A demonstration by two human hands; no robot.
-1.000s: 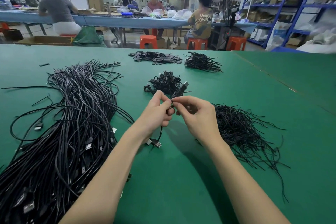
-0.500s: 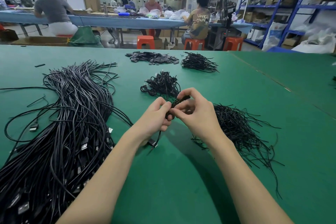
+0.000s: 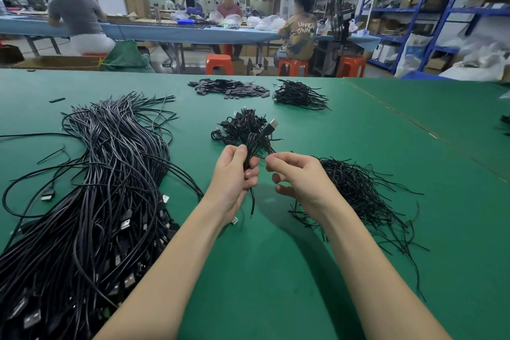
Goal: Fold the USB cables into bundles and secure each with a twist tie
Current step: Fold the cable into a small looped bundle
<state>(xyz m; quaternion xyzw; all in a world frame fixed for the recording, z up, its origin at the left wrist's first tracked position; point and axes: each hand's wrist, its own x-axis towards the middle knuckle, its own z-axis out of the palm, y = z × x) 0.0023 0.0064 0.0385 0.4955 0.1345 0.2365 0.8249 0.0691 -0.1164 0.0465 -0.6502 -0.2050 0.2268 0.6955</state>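
Note:
My left hand [image 3: 234, 179] grips a folded black USB cable bundle [image 3: 255, 143] above the green table; its USB plug [image 3: 271, 125] points up and right, and a loose end hangs below my fist. My right hand [image 3: 295, 176] is just right of the bundle, thumb and forefinger pinched at a thin black strand by the bundle; I cannot tell if it is a twist tie. A heap of black twist ties [image 3: 364, 196] lies under and right of my right wrist. Finished bundles [image 3: 242, 125] sit in a small pile just beyond my hands.
A large mass of loose black USB cables [image 3: 96, 201] covers the table's left side. Farther back lie a pile of flat black pieces [image 3: 229, 88] and another small cable heap [image 3: 300, 95]. People sit at a blue bench beyond the table edge; blue shelving stands at the right.
My hands have drawn slightly apart. The bundle now stands upright in my left fist with its plug raised, and my right hand has come off it to the right.

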